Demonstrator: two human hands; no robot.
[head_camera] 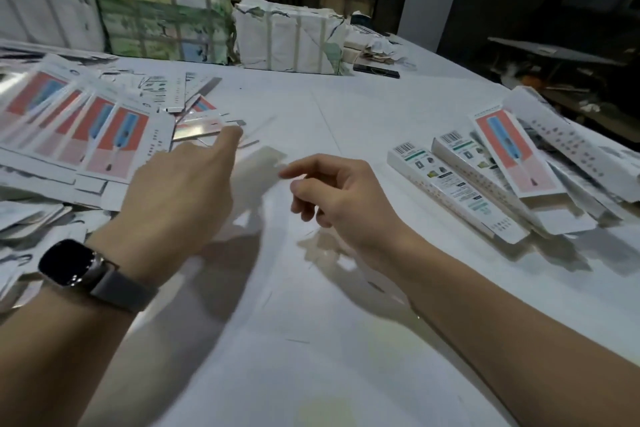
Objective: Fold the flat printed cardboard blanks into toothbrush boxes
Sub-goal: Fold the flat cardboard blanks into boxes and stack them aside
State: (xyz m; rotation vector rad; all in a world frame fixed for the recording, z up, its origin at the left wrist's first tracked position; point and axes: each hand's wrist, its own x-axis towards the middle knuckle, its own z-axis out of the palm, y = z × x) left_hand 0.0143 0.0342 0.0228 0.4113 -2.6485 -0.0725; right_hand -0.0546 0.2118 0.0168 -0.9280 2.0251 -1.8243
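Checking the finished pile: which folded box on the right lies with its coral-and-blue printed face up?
The box with the coral face, resting on top of the pile; the two boxes to its left show white barcode panels instead.

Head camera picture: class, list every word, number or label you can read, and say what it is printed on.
No text can be read here.
Folded boxes: barcodes and small print, too blurred.
Flat blanks: rows of print, too blurred.
Wrapped bundles: no lettering that shows.
Watch: dark face, nothing on it.
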